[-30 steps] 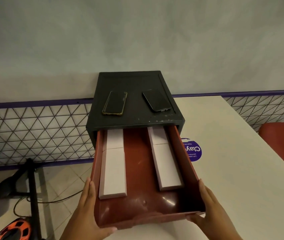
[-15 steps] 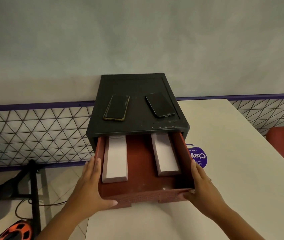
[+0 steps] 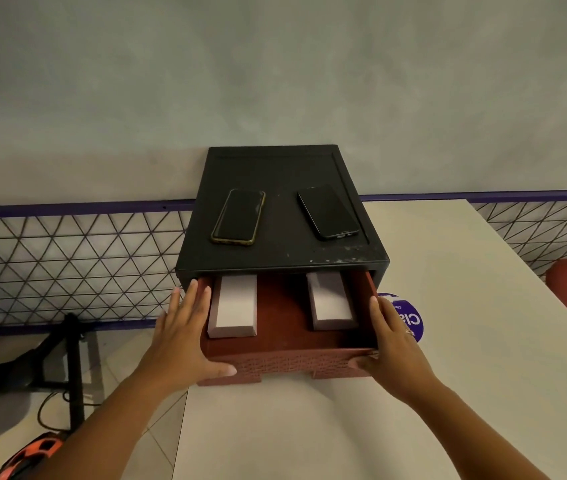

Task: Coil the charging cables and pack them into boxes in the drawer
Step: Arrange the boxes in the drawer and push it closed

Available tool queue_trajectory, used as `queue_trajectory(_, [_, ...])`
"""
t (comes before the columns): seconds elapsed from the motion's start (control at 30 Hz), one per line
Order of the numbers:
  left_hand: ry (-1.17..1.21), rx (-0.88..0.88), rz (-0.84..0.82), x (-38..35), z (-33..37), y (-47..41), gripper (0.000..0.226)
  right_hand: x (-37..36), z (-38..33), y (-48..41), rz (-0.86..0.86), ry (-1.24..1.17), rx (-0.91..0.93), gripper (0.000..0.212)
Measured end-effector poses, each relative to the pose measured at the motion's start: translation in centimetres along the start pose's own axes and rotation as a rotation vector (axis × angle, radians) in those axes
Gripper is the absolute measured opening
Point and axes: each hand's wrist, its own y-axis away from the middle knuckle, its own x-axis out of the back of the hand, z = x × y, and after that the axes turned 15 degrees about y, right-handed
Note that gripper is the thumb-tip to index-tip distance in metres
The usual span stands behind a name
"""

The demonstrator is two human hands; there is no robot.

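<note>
My left hand (image 3: 185, 337) and right hand (image 3: 393, 341) press flat, fingers straight, on the half-open red plastic drawer (image 3: 289, 362); two white boxes (image 3: 233, 306) lie inside; probably only closing remains.

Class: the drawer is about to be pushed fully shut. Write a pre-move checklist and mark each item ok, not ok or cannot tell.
1. Left hand flat against the red drawer, on its left side: ok.
2. Right hand flat against its right side: ok.
3. Left white box lying flat inside: ok.
4. Right white box lying flat inside: ok.
5. Left fingertips clear of the black housing: not ok, they nearly touch its edge.
6. Contents of both boxes: cannot tell, both are closed.
</note>
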Motion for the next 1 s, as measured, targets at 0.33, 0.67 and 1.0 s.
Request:
queue_trajectory(0.33, [0.147,-0.053,-0.165,0.6,0.8,2.0,0.034,1.1,0.3,1.5,-0.005,0.055,0.119,0.016])
queue_trajectory(0.67, [0.053,-0.173,-0.041,-0.3,1.6,3.4,0.096,1.6,2.2,3.4,-0.061,0.027,0.164,0.021])
queue_trajectory(1.0, [-0.443,-0.210,-0.365,-2.8,3.6,-5.5,0.087,0.8,1.6,3.1,-0.091,0.022,0.132,0.086])
